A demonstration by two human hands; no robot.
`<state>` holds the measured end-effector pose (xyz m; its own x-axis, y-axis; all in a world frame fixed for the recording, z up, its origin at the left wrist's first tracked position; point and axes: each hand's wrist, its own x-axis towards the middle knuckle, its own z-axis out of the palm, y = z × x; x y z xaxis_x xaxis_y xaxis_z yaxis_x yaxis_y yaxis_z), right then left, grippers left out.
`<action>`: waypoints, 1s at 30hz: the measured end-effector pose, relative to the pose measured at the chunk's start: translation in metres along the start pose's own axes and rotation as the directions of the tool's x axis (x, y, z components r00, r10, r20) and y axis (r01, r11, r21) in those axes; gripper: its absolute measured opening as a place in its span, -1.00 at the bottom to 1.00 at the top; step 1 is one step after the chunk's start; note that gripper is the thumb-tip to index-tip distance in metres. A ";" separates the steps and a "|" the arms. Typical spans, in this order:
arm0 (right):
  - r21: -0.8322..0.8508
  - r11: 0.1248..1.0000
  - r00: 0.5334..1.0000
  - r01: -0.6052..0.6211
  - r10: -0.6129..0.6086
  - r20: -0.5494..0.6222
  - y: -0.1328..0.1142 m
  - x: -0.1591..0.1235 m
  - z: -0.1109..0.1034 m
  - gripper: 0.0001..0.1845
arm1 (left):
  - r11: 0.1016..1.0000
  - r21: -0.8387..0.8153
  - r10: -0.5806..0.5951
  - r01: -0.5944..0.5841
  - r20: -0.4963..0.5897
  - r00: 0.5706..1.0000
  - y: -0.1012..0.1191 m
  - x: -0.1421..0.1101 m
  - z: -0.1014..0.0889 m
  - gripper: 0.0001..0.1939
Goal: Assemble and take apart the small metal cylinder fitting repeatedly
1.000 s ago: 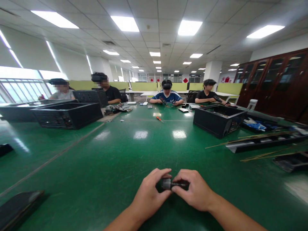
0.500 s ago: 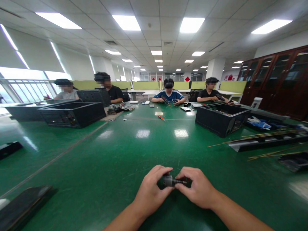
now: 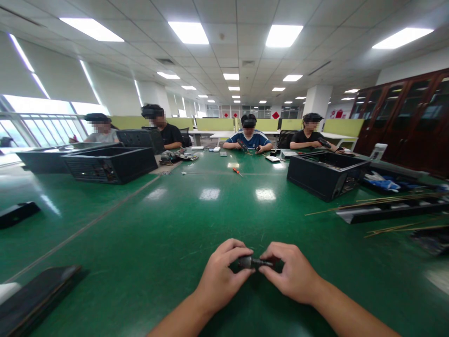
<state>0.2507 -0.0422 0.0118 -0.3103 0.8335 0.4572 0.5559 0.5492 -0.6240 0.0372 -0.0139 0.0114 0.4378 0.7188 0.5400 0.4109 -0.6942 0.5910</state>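
Low over the near part of the green table, a dark cylindrical metal part with a thinner ribbed shaft [image 3: 246,262] lies sideways between my two hands. My left hand [image 3: 224,269] is closed around its thick end, fingers over the top and thumb below. With thumb and fingertips, my right hand [image 3: 289,271] pinches the ribbed shaft on the right. Its exact kind I cannot make out, since my fingers cover both ends.
Black computer cases [image 3: 112,164] stand at the left, another case [image 3: 324,173] at the right. An orange screwdriver [image 3: 237,172] lies mid-table on the green table [image 3: 168,224]. Thin brass-coloured rods [image 3: 386,202] stick out at right. A dark flat slab [image 3: 40,299] lies near left. Several people sit opposite.
The whole view has shifted slightly to the right. My right hand's fingertips sit a little farther from my left hand, with more of the shaft showing between them.
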 end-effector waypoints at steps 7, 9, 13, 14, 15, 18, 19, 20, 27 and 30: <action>-0.001 1.000 1.000 -0.001 0.001 -0.010 0.001 0.001 0.001 -0.94 | 1.000 -0.001 -0.006 0.006 0.012 1.000 -0.002 -0.001 0.000 -0.67; 0.002 1.000 1.000 0.004 -0.004 -0.010 0.002 0.001 0.001 -0.94 | 1.000 -0.004 0.002 -0.002 0.010 1.000 -0.004 -0.001 0.000 -0.67; 0.015 1.000 1.000 0.007 -0.006 -0.012 0.003 0.000 0.000 -0.96 | 1.000 -0.006 0.006 -0.006 -0.001 1.000 -0.003 -0.001 -0.001 -0.68; 0.014 1.000 1.000 0.006 -0.006 -0.013 0.003 0.000 0.000 -0.96 | 1.000 -0.007 0.006 -0.006 -0.002 1.000 -0.003 0.000 -0.001 -0.69; 0.012 1.000 1.000 0.006 -0.006 -0.015 0.003 0.000 -0.001 -0.95 | 1.000 -0.009 0.007 -0.007 -0.003 1.000 -0.002 0.000 -0.002 -0.69; 0.001 1.000 1.000 0.012 -0.012 -0.016 0.001 0.000 -0.002 -0.96 | 1.000 -0.008 0.014 -0.014 -0.006 1.000 0.000 0.001 -0.002 -0.69; -0.002 1.000 1.000 0.015 -0.015 -0.015 0.000 0.000 -0.003 -0.96 | 1.000 -0.007 0.017 -0.017 -0.009 1.000 0.001 0.001 -0.003 -0.68; -0.006 1.000 1.000 0.020 -0.020 -0.016 0.000 0.000 -0.003 -0.97 | 1.000 -0.006 0.021 -0.021 -0.014 1.000 0.001 0.001 -0.003 -0.68; -0.019 1.000 1.000 0.025 -0.025 -0.013 0.003 -0.001 -0.005 -0.96 | 1.000 -0.002 0.031 -0.031 -0.025 0.999 -0.001 0.000 -0.003 -0.69; -0.019 0.999 1.000 0.028 -0.028 -0.014 0.004 0.000 -0.005 -0.96 | 0.999 0.000 0.033 -0.033 -0.029 0.999 -0.002 0.000 -0.003 -0.68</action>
<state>0.2568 -0.0407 0.0127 -0.3152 0.8167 0.4834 0.5612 0.5711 -0.5991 0.0343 -0.0127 0.0123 0.4272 0.6967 0.5764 0.3966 -0.7172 0.5729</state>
